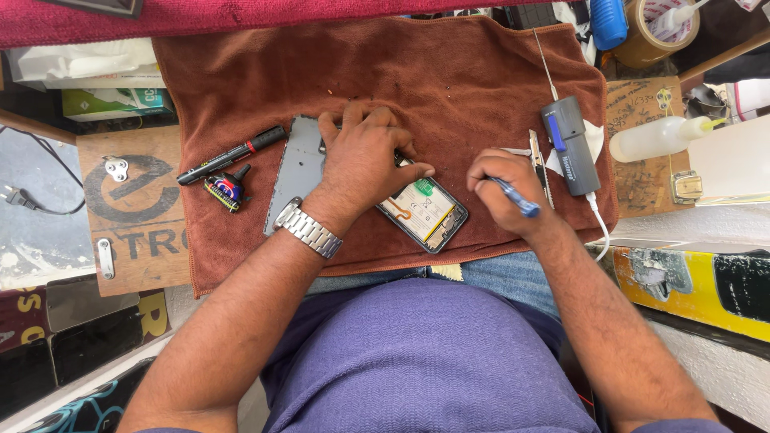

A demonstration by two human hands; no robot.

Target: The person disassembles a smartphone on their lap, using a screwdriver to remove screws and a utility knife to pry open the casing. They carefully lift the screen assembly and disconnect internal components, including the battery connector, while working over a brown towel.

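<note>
An opened phone [425,215] with its back removed lies on a brown towel [449,72]; its battery and inner parts show. My left hand [365,156], a metal watch on the wrist, presses down on the phone's upper end and hides it. My right hand [505,188] grips a blue-handled screwdriver [517,200] just right of the phone, its tip hidden behind my fingers. A grey back cover [293,172] lies flat beside my left hand.
A black marker with a red band [233,154] and a small multicoloured tool [226,191] lie left on the towel. A grey electric tool [568,144] with cable, tweezers [539,164], a white squeeze bottle [658,138] and a tape roll [658,32] are right.
</note>
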